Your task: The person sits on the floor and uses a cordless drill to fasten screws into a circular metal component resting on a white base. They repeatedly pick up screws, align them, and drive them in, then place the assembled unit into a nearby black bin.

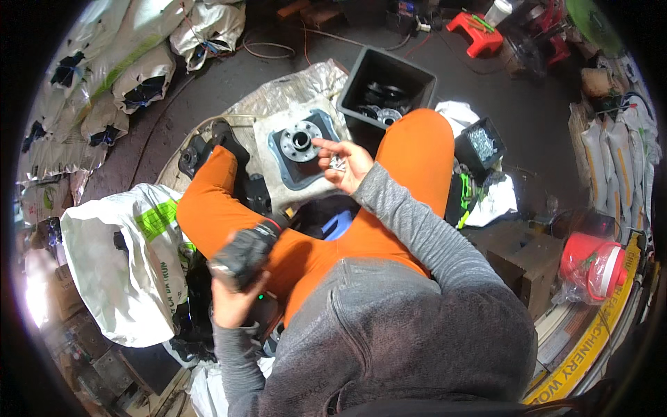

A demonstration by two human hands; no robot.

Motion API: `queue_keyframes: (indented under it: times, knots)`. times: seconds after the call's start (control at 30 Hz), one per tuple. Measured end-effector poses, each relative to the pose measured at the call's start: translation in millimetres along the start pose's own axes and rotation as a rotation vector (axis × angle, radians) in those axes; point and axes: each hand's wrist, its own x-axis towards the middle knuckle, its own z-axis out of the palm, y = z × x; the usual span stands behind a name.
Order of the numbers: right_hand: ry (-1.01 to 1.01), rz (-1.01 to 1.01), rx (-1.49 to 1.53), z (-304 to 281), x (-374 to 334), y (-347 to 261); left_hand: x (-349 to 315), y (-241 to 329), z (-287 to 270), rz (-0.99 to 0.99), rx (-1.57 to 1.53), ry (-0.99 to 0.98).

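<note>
Between the bent legs of a seated person in orange trousers (417, 153), a grey metal flanged hub (292, 152) with a ring of holes and a raised dark-bored collar sits on a blue-grey, curved-sided plate (306, 170), which lies on a pale, roughly square board (262, 128).

Right hand (347, 165): thumb and lower fingers closed on a few small silvery metal pieces (337, 162); index finger extended toward the collar. Cannot tell whether its tip touches. Left hand (236, 300): wrapped around a bulky black power tool (243, 256), held over the left thigh, well apart from the hub.

Containers. Just beyond the board, a deep, square-mouthed black bin (406, 67): dark round parts (382, 92) inside, with a paler metal ring (389, 116) near the front wall. Outside the right knee, a small black tub (467, 149) holding many small silvery bits (483, 144), too fine to identify. Left of the person, a large white sack (118, 278) with a bright green patch; contents hidden. Upper left, a row of plump white sacks (149, 80), necks gathered dark. Far right, a red bucket (580, 264) with a white band, partly wrapped in clear plastic; inside not visible.
</note>
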Motion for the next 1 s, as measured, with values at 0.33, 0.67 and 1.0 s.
queue_keyframes:
  times: [0.33,0.67,1.0]
  knots:
    - [-0.154,-0.042,0.255,-17.3,-4.1,27.6,60.5,39.7,13.9,-0.219,-0.352,-0.11]
    - [-0.06,-0.017,0.357,-16.3,-2.7,25.5,79.4,38.5,28.0,-0.185,-0.211,-0.202]
    - [0.003,-0.024,0.162,-30.7,0.9,30.5,73.8,54.6,22.6,-0.177,-0.054,-0.338]
